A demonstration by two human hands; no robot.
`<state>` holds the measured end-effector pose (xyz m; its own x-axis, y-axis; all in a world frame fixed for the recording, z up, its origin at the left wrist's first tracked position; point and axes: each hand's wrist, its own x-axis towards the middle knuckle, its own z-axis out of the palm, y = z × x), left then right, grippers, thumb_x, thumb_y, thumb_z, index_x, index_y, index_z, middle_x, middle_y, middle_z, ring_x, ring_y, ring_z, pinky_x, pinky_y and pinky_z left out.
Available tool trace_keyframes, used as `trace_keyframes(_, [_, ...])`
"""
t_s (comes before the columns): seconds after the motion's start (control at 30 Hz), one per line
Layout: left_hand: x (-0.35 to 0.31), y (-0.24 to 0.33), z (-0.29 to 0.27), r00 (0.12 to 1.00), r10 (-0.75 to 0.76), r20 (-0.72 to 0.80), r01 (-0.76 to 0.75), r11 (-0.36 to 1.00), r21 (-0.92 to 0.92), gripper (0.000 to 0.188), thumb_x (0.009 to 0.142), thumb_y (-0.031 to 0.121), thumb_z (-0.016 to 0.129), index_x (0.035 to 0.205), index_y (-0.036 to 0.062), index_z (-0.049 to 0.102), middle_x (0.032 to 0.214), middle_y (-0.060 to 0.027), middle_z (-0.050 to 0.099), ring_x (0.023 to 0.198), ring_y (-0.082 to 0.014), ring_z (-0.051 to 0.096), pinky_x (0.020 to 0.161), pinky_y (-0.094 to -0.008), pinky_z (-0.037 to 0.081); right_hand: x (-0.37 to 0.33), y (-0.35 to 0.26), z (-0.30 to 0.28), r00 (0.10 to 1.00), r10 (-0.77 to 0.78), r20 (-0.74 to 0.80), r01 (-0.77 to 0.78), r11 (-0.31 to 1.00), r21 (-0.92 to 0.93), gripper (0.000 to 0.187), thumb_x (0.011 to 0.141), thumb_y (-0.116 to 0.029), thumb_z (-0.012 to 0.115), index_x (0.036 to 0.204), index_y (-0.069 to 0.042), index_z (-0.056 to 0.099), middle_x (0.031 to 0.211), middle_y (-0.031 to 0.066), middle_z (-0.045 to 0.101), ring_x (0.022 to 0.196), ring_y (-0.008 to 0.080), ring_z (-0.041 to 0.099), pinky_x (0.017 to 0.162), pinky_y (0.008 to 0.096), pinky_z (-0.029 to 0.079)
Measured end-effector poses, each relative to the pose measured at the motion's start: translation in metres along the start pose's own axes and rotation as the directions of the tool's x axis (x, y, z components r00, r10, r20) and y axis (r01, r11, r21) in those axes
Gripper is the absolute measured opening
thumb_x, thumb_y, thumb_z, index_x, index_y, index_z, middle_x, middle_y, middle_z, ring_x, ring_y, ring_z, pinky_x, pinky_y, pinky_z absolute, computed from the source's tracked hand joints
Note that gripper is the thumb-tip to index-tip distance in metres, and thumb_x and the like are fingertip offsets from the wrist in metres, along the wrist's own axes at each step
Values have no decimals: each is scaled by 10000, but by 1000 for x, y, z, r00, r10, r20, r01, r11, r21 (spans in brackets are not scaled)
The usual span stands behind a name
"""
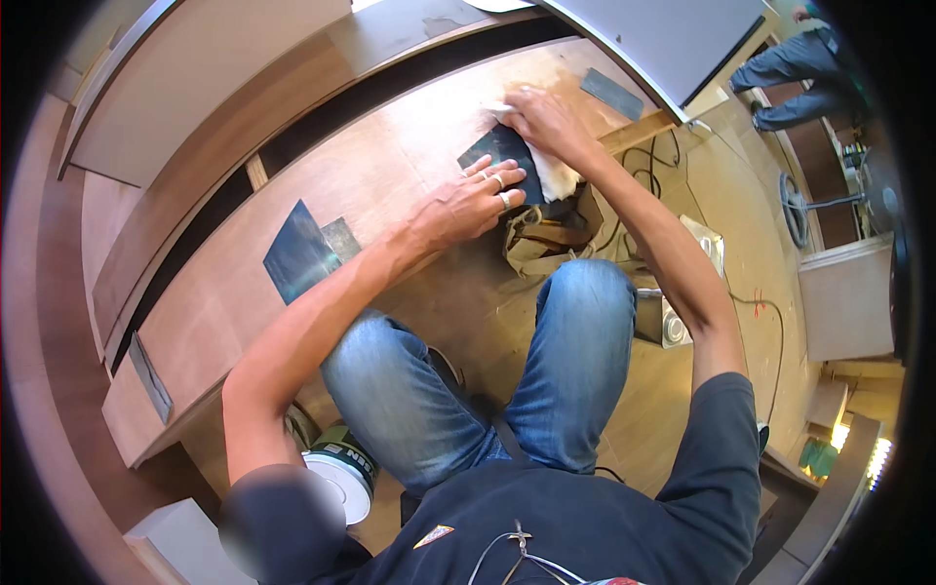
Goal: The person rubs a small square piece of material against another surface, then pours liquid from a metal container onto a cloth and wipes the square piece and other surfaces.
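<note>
My left hand [475, 202] lies with fingers stretched out on the near edge of a dark, glossy sheet piece [495, 144], which rests on a light wooden board [390, 146]. Closed around a white rag [556, 178], my right hand [543, 119] is at the far right side of that sheet. The rag hangs down over the board's near edge. Farther left on the board are another dark sheet piece [300, 252] and a small grey piece [341, 239] beside it. A dark grey rectangle [612, 93] lies beyond my right hand.
Below the board stands an open beige bag [522, 255] with things inside. A metal can [674, 324] and cables [780, 361] are on the floor at right, a white-lidded bucket [341, 483] by my left leg. Another person [795, 73] is at the far right.
</note>
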<state>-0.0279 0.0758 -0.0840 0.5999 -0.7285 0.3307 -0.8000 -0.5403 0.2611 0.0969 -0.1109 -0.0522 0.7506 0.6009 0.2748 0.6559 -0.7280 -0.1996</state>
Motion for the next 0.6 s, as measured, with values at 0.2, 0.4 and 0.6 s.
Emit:
trace_keyframes(0.2, [1,3,2,1000,10,23,-10,1000,9,305,923,110,558,1222,92,612,1435,-137,520,1377,-299,464,1192,-487,332,-23,-16,-7,995,26,99,-29,999,29,261,909,-243,634,1086,-58,684,1015,193,677,1017,364,652,859,476,513])
trace_keyframes(0.4, [0,4,-2,999,-44,-9,44,998,-45,295,918,108,552,1203,72,619,1419,-153,535,1357,-320,482,1181,-505,336,-2,-7,11,999,5,-47,-4,1000,18,201,908,-212,599,1027,-79,691,1044,178,683,997,374,665,837,489,536])
trace_keyframes(0.6, [4,-1,-1,999,-34,-10,33,998,-61,315,928,101,532,1230,81,619,1428,-157,523,1344,-343,491,1187,-487,336,-53,8,-54,907,17,420,-2,999,-35,219,899,-248,652,1038,-85,698,985,172,682,909,357,669,795,453,524])
